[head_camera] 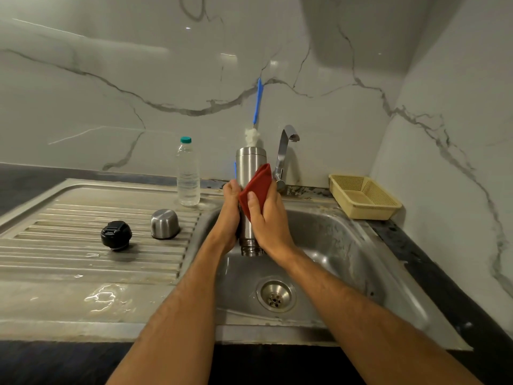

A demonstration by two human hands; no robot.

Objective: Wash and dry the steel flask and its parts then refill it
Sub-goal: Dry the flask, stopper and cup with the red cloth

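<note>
I hold the steel flask [250, 162] upside down over the sink basin [327, 245], its threaded mouth pointing toward me. My left hand [230, 215] grips its left side. My right hand [268, 218] presses a red cloth [256, 187] against its right side, thumb on the cloth. On the draining board [83, 259] to the left stand the flask's steel cup [164, 224], upside down, and its black stopper [116, 235].
A clear water bottle [188, 173] with a teal cap stands at the back of the board. Behind the flask a bottle brush with a blue handle [259, 102] leans on the marble wall, beside the tap [286, 151]. A yellow basket [363, 197] sits at the right. The drain [275, 295] lies below.
</note>
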